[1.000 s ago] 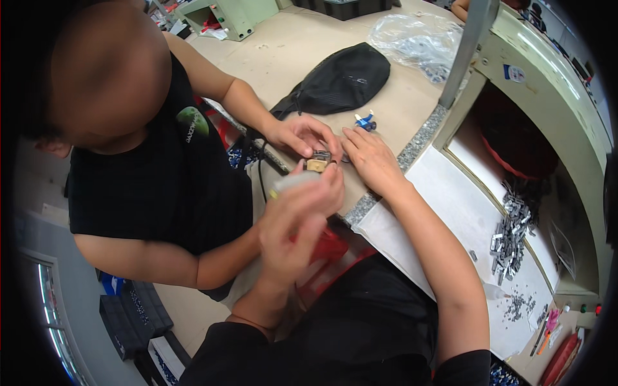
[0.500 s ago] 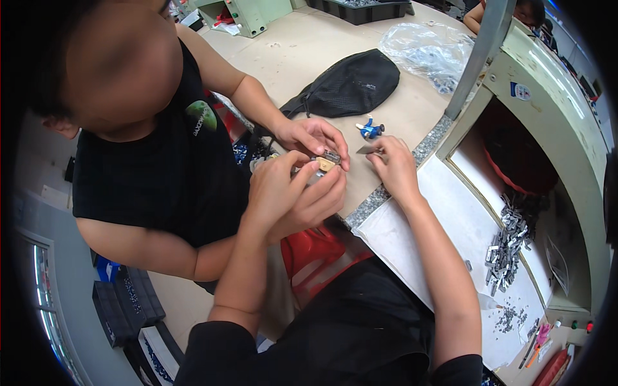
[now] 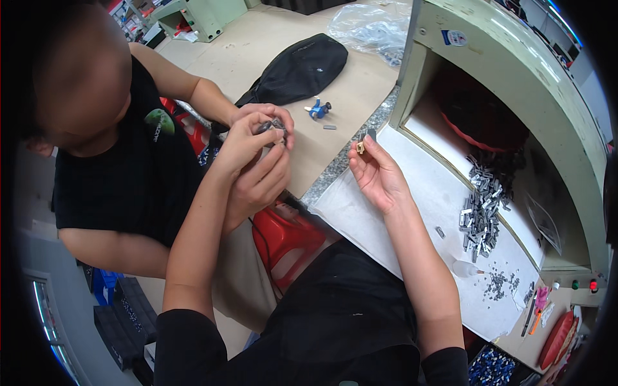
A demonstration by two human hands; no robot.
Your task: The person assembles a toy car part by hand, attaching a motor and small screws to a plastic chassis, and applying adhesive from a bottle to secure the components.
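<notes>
Two hands are working apart over a tan, matte surface (image 3: 270, 38). Largest nearby, a soft black fabric pouch (image 3: 299, 67) is lying at the twelve o'clock side of the left hand (image 3: 248, 151), its long axis running from ten to four o'clock. The left hand's fingers are pressing together around a small dark metal piece (image 3: 269, 127), which a co-worker's hand (image 3: 273, 116) is also touching. The right hand (image 3: 376, 174), lying at three o'clock from the left, is turning palm-up, its fingers pinching a tiny tan block (image 3: 360, 147) at their tips. A pile of grey metal clips (image 3: 479, 206) is resting well apart at three o'clock; a blue plastic part (image 3: 317, 109) is sitting between the hands.
</notes>
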